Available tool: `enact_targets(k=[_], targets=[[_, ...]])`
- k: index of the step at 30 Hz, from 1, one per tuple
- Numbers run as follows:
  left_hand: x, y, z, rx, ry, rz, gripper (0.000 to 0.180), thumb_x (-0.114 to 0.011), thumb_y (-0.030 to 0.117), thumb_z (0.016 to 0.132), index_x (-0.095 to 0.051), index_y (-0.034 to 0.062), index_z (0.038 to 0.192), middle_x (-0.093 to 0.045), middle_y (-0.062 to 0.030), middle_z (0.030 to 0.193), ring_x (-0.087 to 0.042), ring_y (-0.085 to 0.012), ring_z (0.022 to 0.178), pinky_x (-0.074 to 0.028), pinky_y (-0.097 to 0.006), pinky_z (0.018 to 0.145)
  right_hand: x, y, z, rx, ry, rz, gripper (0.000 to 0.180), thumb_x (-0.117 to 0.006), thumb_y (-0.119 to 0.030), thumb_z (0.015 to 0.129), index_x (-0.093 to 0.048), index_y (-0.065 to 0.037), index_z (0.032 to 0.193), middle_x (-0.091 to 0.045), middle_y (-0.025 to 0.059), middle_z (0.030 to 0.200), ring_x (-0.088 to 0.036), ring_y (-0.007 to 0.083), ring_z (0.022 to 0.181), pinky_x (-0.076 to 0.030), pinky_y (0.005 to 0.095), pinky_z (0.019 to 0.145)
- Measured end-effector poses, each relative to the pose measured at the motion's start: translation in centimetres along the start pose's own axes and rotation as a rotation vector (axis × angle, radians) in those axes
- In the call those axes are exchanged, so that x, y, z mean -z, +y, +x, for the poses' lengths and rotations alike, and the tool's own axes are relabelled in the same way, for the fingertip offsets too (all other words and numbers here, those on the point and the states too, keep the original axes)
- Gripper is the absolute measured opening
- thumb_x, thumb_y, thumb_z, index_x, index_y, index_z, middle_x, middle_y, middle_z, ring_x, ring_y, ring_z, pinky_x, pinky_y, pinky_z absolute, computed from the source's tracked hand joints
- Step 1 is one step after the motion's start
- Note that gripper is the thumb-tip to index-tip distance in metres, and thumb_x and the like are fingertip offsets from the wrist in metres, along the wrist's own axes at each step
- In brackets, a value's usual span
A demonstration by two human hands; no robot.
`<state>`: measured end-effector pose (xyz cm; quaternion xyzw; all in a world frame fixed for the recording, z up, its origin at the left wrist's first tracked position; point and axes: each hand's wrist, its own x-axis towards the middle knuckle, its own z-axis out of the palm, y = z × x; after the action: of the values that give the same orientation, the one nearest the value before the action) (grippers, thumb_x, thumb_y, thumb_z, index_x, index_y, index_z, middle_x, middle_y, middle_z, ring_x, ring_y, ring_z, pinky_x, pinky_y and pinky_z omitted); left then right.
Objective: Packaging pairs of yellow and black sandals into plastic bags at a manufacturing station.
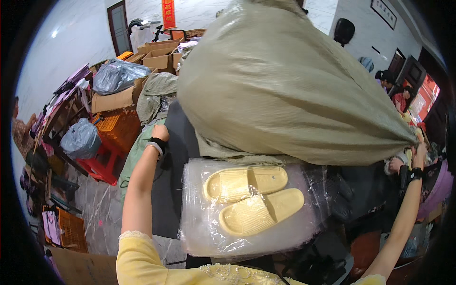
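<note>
A big olive-green woven sack bulges across the far side of the dark table. Its gathered right corner is pulled out to my right hand, whose fingers are closed on it. My left hand makes a fist at the table's left edge, beside a pale green cloth or sack; what it holds, if anything, is hidden. Between my arms, two pale yellow slide sandals lie side by side on a stack of clear plastic bags.
An orange crate, a red stool with a grey-blue bag on it, and cardboard boxes stand to the left. Other people are at the far right, and one person is at the far left.
</note>
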<state>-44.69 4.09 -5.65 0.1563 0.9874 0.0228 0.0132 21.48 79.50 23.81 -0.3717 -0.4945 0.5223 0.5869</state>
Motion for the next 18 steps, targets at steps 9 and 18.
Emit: enact_targets(k=[9, 18], targets=[[23.0, 15.1, -4.6, -0.477, 0.700, -0.848, 0.088, -0.052, 0.059, 0.082, -0.026, -0.0044, 0.137, -0.028, -0.0247, 0.142, -0.027, -0.0324, 0.132, -0.023, -0.035, 0.107, -7.5, -4.3, -6.2, 0.180, -0.376, 0.090, 0.030, -0.041, -0.019, 0.095, -0.056, -0.003, 0.115, -0.054, 0.0115, 0.118, -0.053, 0.0213, 0.105, -0.041, 0.0365, 0.096], [25.1, 15.0, 1.8, -0.386, 0.848, -0.510, 0.054, -0.042, 0.046, 0.091, -0.063, -0.0030, 0.089, -0.061, -0.0269, 0.080, -0.060, -0.0424, 0.080, -0.044, -0.048, 0.068, -8.9, -5.0, -22.4, -0.017, -0.627, -0.375, 0.038, -0.044, -0.009, 0.087, -0.039, 0.000, 0.124, -0.057, 0.0157, 0.108, -0.063, 0.0250, 0.090, -0.056, 0.0294, 0.063]])
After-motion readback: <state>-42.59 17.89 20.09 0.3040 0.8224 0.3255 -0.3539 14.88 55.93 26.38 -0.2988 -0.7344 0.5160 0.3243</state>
